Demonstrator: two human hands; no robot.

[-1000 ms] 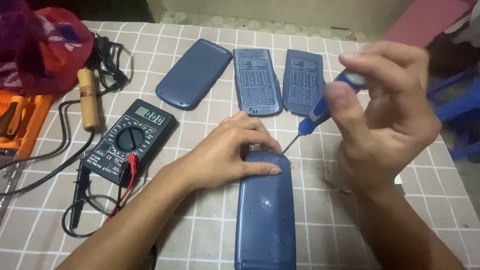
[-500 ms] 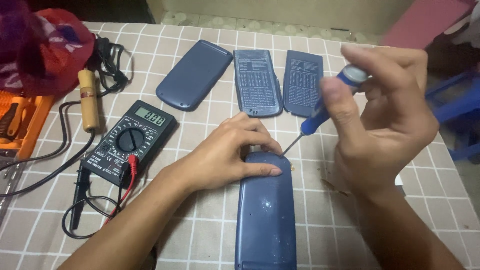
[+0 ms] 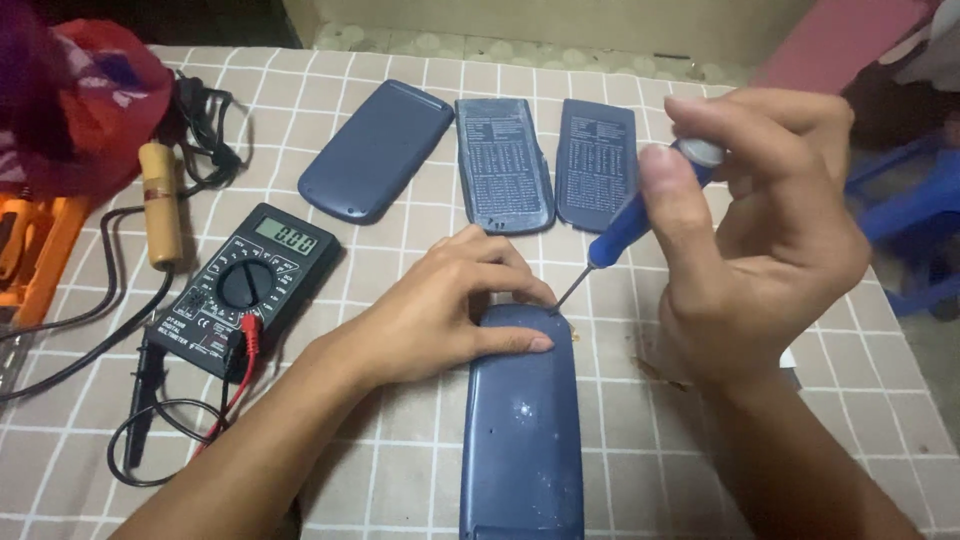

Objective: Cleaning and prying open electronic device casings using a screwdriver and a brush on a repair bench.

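Left to right: multimeter idle at the table's left. Left hand lies flat, fingers open, pinning the top end of the blue calculator back at centre table. Right hand is closed around a blue screwdriver, tip at the case's top right corner. Thin, light plastic shell, probably slides easily; press near the screw end.

The left hand covers the top end of the blue case under its fingers, and the case's lower end runs off the bottom edge. The right hand hides the upper handle of the screwdriver between thumb and fingers. Its tip, just beyond the left fingertips, is too small to read. The red bag, far left of the fingers, is cut off.
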